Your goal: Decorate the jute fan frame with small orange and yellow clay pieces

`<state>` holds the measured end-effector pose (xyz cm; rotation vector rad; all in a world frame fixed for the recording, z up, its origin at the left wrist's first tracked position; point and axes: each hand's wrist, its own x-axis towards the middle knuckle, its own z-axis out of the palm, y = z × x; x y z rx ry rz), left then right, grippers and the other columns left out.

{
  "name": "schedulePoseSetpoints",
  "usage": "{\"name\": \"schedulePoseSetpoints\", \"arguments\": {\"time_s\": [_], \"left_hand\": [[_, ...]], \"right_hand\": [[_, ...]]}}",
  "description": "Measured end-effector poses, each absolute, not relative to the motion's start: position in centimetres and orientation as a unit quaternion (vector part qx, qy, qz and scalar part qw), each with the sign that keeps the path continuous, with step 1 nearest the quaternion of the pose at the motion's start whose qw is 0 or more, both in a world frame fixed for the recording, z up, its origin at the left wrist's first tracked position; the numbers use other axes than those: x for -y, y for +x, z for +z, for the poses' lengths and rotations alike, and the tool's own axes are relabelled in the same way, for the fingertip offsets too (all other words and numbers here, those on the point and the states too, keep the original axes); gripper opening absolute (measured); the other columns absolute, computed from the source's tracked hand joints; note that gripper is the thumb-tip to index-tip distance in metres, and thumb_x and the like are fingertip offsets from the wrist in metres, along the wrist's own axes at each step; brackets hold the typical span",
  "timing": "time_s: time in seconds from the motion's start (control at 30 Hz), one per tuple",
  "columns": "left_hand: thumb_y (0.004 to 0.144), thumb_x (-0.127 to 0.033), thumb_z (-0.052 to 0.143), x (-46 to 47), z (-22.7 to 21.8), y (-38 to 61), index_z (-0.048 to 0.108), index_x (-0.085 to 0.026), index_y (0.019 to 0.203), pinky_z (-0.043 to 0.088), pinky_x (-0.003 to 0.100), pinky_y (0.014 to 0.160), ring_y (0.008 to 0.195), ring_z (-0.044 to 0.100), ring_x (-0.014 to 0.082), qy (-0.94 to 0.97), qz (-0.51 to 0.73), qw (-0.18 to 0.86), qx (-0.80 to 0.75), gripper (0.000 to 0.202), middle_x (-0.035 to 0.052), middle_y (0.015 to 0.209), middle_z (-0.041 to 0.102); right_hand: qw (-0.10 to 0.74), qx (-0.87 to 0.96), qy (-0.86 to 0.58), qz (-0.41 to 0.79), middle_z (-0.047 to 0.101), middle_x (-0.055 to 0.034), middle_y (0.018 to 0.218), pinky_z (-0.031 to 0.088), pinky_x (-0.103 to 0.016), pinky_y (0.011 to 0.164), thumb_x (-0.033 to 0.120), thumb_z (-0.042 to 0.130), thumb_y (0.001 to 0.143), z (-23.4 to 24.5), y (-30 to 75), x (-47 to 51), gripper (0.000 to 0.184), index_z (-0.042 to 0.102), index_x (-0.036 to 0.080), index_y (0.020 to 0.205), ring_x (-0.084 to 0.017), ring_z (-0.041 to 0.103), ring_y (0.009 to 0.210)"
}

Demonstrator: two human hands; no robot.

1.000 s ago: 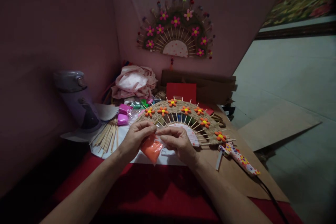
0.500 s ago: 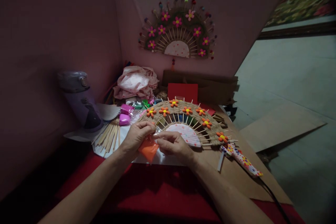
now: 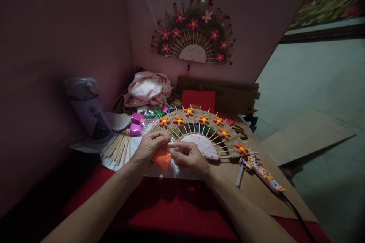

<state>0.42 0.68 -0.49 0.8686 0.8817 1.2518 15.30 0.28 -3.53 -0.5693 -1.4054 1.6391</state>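
Both hands meet at a small clear plastic bag of orange modelling clay (image 3: 162, 158), held up over the near edge of the work surface. My left hand (image 3: 149, 147) is closed on the bag's left upper side. Fingers of my right hand (image 3: 189, 157) pinch the top of the bag from the right. Just behind them lies a half-round fan of woven twine and sticks (image 3: 196, 115), with orange flowers on its band and a spotted white half-disc (image 3: 201, 146) at its centre.
A patterned glue gun (image 3: 265, 174) with a cord lies on cardboard at right. Wooden sticks (image 3: 119, 148), pink clay packs (image 3: 136, 124) and a purple bottle (image 3: 89, 110) stand or lie at left. Behind are crumpled cloth (image 3: 148, 88), a red card (image 3: 199, 99) and a finished fan (image 3: 193, 34) on the wall.
The orange bag has shifted and tilted slightly between the fingers. Both hands stay in nearly the same place, and the other things have not moved.
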Motion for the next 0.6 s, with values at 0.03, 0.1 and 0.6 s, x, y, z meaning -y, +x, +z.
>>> {"name": "schedulePoseSetpoints", "arguments": {"time_s": [0.03,0.1,0.6], "left_hand": [[0.051,-0.021,0.076,-0.68,-0.51,0.47,0.062,-0.012,0.057,0.036,0.017,0.044,0.044,0.048,0.0062,0.383,0.545,0.639,-0.385,0.017,-0.0029,0.048,0.056],[0.05,-0.022,0.077,-0.7,-0.55,0.58,0.062,-0.012,0.056,0.037,0.017,0.044,0.044,0.049,0.0065,0.382,0.548,0.635,-0.387,0.019,-0.0025,0.049,0.057],[0.054,-0.023,0.078,-0.78,-0.36,0.44,0.064,-0.012,0.061,0.038,0.016,0.044,0.045,0.05,0.0063,0.374,0.57,0.624,-0.381,0.019,-0.0016,0.052,0.06]], "right_hand": [[0.437,0.567,-0.226,0.661,0.042,0.009,0.043,0.024,-0.017,0.038,0.035,0.07,0.072,-3.56,15.27,-0.31,0.032,0.069,0.017,0.098,-0.003,0.032,0.038],[0.445,0.565,-0.229,0.656,0.042,0.0088,0.043,0.023,-0.017,0.038,0.036,0.07,0.072,-3.47,15.23,-0.34,0.028,0.07,0.016,0.092,-0.003,0.032,0.038],[0.482,0.554,-0.281,0.618,0.045,0.0101,0.039,0.027,-0.017,0.036,0.035,0.075,0.067,-3.15,15.07,-0.36,0.037,0.066,0.016,0.097,-0.004,0.036,0.034]]}}
